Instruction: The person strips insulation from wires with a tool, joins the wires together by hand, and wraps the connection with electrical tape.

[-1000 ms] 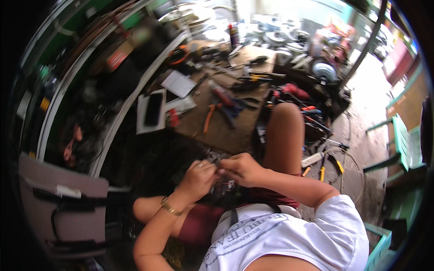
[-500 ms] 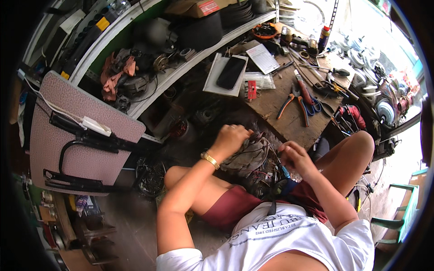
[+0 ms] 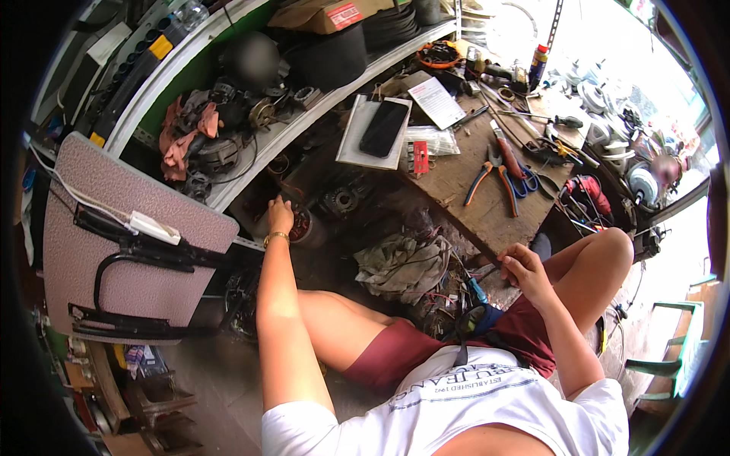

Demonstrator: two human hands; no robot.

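My left hand (image 3: 280, 218) reaches out to the far left, below the shelf, beside a round motor part with reddish windings (image 3: 302, 226). Its fingers are drawn together; whatever lies in them is too small to make out. Close to the front edge of the wooden bench, my right hand (image 3: 526, 272) hovers above my raised knee. Its fingers are curled in, and what they may hold is hidden. Between the two hands a crumpled grey rag (image 3: 403, 266) lies on the floor, with loose wires and a blue-handled tool (image 3: 477, 290) to its right.
The wooden bench (image 3: 449, 186) carries pliers (image 3: 498, 182), blue-handled scissors (image 3: 525, 181), a phone (image 3: 384, 129) on a pad and a paper sheet (image 3: 436, 103). A metal shelf with motor parts (image 3: 217, 144) runs along the left. A pinkish board (image 3: 137, 281) stands near my left arm.
My left hand has swung left and away from above the rag to the motor part below the shelf. My right hand has shifted slightly right and down.
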